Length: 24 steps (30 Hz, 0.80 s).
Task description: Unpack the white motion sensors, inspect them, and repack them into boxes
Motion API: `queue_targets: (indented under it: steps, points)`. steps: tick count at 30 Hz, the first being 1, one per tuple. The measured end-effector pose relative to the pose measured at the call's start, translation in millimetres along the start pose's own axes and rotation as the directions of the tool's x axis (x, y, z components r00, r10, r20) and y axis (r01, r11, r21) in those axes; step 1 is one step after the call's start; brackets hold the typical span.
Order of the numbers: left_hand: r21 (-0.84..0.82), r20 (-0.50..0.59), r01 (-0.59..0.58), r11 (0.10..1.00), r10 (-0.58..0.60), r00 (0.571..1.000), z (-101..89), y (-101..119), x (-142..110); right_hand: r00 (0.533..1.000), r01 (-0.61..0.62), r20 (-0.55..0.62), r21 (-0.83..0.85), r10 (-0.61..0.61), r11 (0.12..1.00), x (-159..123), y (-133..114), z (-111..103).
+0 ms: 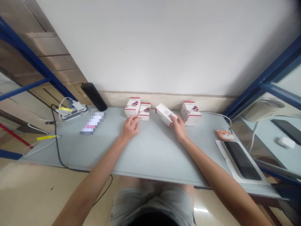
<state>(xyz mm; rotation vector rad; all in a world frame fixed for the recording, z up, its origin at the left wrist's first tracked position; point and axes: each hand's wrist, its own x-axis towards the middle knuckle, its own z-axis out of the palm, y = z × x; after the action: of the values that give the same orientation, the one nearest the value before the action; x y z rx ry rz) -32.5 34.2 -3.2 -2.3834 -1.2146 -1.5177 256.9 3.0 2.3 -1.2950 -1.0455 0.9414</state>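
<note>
My right hand grips a small white carton with red ends by its near right end. The carton is tilted, its far end pointing left toward the wall. My left hand rests with loosely bent fingers just in front of two similar cartons, and nothing shows in its grasp. Of these, one white-and-red carton stands at the left and a lower carton sits close beside it. The left fingertips reach the lower carton's front edge; whether they press on it is unclear. Another carton stands right of my right hand.
On the grey table, a black cylinder leans near the wall. At the left are a blurred-out phone and a power strip with cables. An orange animal-face case and a dark phone lie at the right.
</note>
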Motion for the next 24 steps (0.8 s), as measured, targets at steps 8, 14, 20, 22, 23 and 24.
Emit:
queue_targets:
  steps: [8,14,20,22,23,24]
  points:
    - [-0.311,0.013,0.086,0.947,-0.086,0.996,57.7,49,9,0.899,-0.210,0.435,0.323,0.052,0.923,-19,-6,13]
    - [-0.564,0.194,0.181,0.805,-0.084,0.977,71.5,74,25,0.946,-0.017,0.316,0.271,-0.072,0.962,-18,-6,7]
    - [-0.418,0.088,-0.016,0.908,0.058,0.994,55.7,83,13,0.941,0.255,0.230,-0.001,-0.248,0.967,-21,-21,-1]
    - [-0.368,0.069,-0.101,0.925,0.135,0.988,53.6,84,7,0.921,0.337,0.221,-0.044,-0.320,0.940,-24,-21,-3]
    - [-0.343,0.061,-0.142,0.928,0.173,0.983,53.3,84,6,0.914,0.369,0.204,-0.059,-0.350,0.928,-25,-20,-3]
    - [-0.317,0.054,-0.179,0.931,0.206,0.977,53.3,84,5,0.909,0.392,0.184,-0.072,-0.374,0.917,-26,-19,-3]
